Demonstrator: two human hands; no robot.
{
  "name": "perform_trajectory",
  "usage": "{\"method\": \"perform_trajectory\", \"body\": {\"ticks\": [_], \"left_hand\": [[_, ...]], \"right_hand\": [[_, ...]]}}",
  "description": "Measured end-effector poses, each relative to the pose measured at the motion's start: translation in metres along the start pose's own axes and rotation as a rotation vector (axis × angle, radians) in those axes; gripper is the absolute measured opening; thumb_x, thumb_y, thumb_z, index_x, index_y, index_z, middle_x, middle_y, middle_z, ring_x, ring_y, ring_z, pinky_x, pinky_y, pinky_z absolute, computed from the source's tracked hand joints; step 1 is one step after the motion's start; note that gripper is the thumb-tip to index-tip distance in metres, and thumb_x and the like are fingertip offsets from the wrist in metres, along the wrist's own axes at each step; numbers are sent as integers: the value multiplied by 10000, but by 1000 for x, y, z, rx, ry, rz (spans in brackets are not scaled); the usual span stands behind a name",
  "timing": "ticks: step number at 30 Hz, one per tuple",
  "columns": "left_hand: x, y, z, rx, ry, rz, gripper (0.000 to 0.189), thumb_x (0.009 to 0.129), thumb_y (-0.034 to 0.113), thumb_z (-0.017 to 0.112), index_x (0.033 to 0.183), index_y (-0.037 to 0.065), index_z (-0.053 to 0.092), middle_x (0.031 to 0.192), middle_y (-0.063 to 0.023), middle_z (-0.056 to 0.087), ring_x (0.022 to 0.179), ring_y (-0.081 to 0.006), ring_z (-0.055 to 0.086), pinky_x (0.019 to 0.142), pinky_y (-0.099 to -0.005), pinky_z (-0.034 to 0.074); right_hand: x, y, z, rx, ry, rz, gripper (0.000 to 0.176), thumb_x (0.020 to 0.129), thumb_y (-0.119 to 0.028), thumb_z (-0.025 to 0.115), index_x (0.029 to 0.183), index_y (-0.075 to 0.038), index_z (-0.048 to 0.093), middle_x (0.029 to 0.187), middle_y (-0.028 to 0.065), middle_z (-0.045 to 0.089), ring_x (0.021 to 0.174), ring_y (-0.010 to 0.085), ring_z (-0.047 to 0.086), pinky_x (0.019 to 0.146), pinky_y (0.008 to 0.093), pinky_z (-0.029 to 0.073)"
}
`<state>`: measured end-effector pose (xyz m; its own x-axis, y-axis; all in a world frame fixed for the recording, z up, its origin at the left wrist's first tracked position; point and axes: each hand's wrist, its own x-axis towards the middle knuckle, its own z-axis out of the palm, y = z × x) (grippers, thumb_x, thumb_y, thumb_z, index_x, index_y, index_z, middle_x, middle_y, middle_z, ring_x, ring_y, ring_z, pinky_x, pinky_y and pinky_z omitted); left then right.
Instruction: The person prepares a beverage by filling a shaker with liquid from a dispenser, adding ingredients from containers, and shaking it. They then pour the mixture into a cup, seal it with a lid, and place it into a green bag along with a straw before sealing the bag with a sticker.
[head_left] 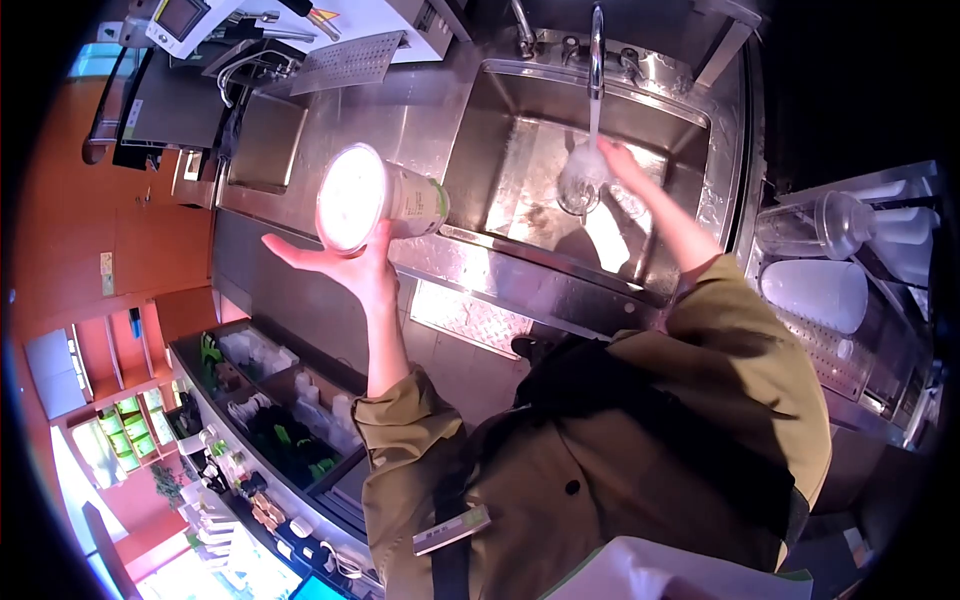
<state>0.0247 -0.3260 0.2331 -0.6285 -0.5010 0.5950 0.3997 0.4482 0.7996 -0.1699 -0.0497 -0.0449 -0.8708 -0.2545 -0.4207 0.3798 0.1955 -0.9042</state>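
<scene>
A white lidded paper cup [410,205] with a green band near its base is up over the counter's edge, left of the sink. My left hand [350,268] is at the cup's near side, thumb stretched out to the left and a finger against the cup below the lid; the other fingers are hidden behind it. Inside the steel sink [460,170], my right hand [622,165] grips a clear cup [578,192] under the stream from the tap [597,50]. Water splashes over the clear cup and blurs its outline.
Clear and whitish containers [815,295] are on a perforated rack to the right of the sink. A perforated metal plate [348,62] and a white machine [425,25] occupy the back left. Low bins [280,385] with packed items line the left side.
</scene>
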Motion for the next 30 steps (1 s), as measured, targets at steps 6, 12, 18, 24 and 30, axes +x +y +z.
{"method": "perform_trajectory", "body": {"ticks": [6, 12, 18, 24, 30], "left_hand": [[-14, 7, -21, 66, -3, -3, 1041, 671, -69, 648, 1375, 237, -56, 1334, -141, 241, 1177, -295, 353, 963, -452, 346], [-26, 16, -35, 116, 59, 13, 1041, 666, 29, 708, 1374, 213, -32, 1359, -139, 200, 1198, -289, 325, 997, -484, 283], [-34, 17, -42, 156, 112, 7, 1063, 647, 72, 741, 1375, 200, -24, 1388, -105, 135, 1192, -291, 326, 994, -484, 292], [-39, 15, -49, 191, 116, 2, 1051, 656, 60, 729, 1376, 203, -24, 1394, -103, 122, 1192, -295, 324, 988, -486, 305], [-43, 22, -47, 122, 154, -59, 1049, 657, 64, 731, 1376, 210, -19, 1377, -120, 170, 1184, -298, 338, 985, -481, 315]], "right_hand": [[-23, 69, 81, 1566, -18, 637, 293, 890, -239, 350, 1097, -126, 524, 1083, 107, 549, 981, 264, 541, 813, 412, 467], [-58, 55, 68, 1452, 189, 628, 306, 876, -248, 354, 1122, -132, 496, 1126, 76, 530, 1017, 273, 524, 864, 430, 442], [-46, 34, 73, 1376, 144, 403, 395, 882, -293, 256, 1183, -123, 447, 1204, 99, 468, 1097, 286, 464, 906, 459, 395], [-47, 44, 59, 1635, -31, 467, 428, 905, -297, 210, 1183, -59, 432, 1148, 138, 512, 1063, 303, 492, 927, 468, 400], [-84, 5, 72, 1605, 143, 558, 279, 887, -227, 387, 1078, -64, 507, 1038, 124, 571, 949, 220, 565, 807, 353, 508]]}}
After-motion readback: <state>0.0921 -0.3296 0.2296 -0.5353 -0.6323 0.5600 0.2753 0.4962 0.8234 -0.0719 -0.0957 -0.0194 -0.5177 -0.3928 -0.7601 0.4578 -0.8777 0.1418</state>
